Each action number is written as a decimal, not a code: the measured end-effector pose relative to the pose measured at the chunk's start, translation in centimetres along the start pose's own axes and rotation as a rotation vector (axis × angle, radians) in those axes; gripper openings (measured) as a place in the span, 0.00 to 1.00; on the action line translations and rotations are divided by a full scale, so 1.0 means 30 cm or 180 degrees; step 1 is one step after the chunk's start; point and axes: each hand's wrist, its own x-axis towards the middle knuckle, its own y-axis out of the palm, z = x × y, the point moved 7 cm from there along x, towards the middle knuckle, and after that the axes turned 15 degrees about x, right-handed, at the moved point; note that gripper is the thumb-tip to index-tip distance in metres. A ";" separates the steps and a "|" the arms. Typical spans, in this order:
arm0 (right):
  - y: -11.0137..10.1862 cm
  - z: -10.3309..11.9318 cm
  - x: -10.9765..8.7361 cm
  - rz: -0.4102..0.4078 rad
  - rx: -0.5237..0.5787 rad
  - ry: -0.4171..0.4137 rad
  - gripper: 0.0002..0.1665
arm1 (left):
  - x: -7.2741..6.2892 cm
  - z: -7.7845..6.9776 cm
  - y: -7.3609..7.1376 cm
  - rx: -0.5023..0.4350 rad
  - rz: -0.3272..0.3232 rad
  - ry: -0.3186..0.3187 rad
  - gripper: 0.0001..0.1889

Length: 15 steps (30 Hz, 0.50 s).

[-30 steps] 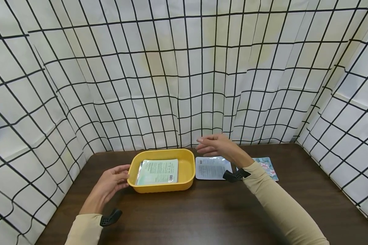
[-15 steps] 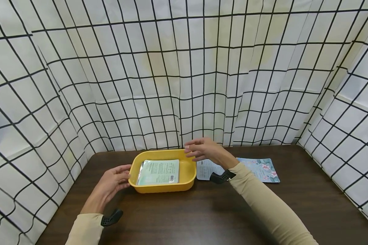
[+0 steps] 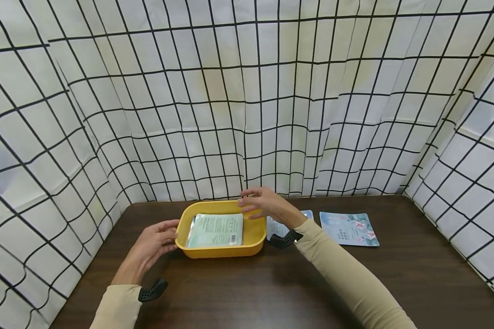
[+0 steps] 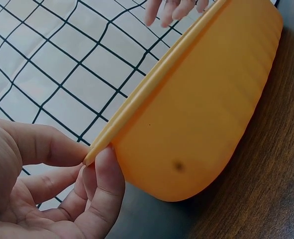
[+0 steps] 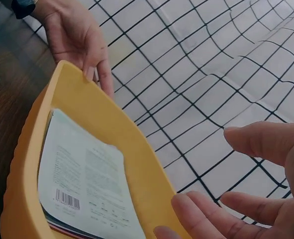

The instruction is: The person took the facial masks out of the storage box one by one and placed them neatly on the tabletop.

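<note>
My left hand (image 3: 154, 242) pinches the left rim of a yellow plastic basket (image 3: 220, 252) between thumb and fingers; the left wrist view shows the grip closely. Inside the basket lies a small stack of flat face-mask packets (image 3: 216, 230), the top one pale green with print and a barcode. My right hand (image 3: 267, 205) is over the basket's right end, fingers spread and apart from the thumb, holding nothing. A light blue packet (image 3: 275, 228), partly hidden by the right wrist, lies on the table just right of the basket.
Farther right on the dark wooden table (image 3: 230, 292) lies another blue packet (image 3: 350, 228) with pink flowers. White curtains (image 3: 189, 114) with a black grid stand behind and along both sides of the table.
My right hand has moved left from above the light blue packet to over the basket's right end, uncovering the flowered packet. The left hand has kept its hold on the rim.
</note>
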 end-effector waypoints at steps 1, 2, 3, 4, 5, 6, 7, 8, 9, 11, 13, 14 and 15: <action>0.004 -0.004 0.004 -0.0021 -0.0005 0.0003 0.37 | 0.000 0.000 0.000 -0.0005 0.0002 0.0008 0.28; 0.009 -0.009 0.008 -0.0040 -0.0016 0.0003 0.38 | 0.000 0.001 0.001 -0.0012 0.0003 0.0009 0.28; 0.014 -0.013 0.012 -0.0060 -0.0031 0.0007 0.39 | 0.000 0.002 0.001 -0.0018 0.0006 0.0013 0.28; 0.018 -0.018 0.015 -0.0069 -0.0047 0.0012 0.40 | 0.001 0.003 0.001 -0.0027 0.0007 0.0011 0.29; 0.021 -0.023 0.019 -0.0069 -0.0064 0.0014 0.41 | 0.000 0.002 0.002 -0.0027 0.0009 0.0016 0.29; 0.024 -0.028 0.023 -0.0076 -0.0085 0.0024 0.42 | 0.000 0.002 0.002 -0.0029 0.0010 0.0019 0.29; 0.026 -0.034 0.027 -0.0088 -0.0092 0.0039 0.43 | 0.000 0.001 0.002 -0.0027 0.0009 0.0019 0.29; 0.028 -0.040 0.031 -0.0096 -0.0090 0.0055 0.43 | 0.000 0.000 0.002 -0.0027 0.0006 0.0007 0.29; 0.031 -0.046 0.035 -0.0102 -0.0102 0.0068 0.42 | -0.001 0.000 0.003 -0.0026 0.0007 0.0006 0.29; 0.038 -0.059 0.044 -0.0118 -0.0139 0.0097 0.41 | -0.002 -0.002 0.003 -0.0016 0.0004 0.0001 0.29; 0.047 -0.070 0.052 -0.0141 -0.0195 0.0120 0.38 | -0.004 -0.002 0.003 -0.0020 -0.0006 -0.0005 0.28; 0.052 -0.075 0.055 -0.0148 -0.0246 0.0122 0.38 | -0.004 -0.002 0.004 -0.0025 -0.0009 -0.0005 0.28; 0.057 -0.079 0.059 -0.0157 -0.0301 0.0123 0.37 | -0.005 -0.003 0.004 -0.0028 -0.0007 0.0006 0.28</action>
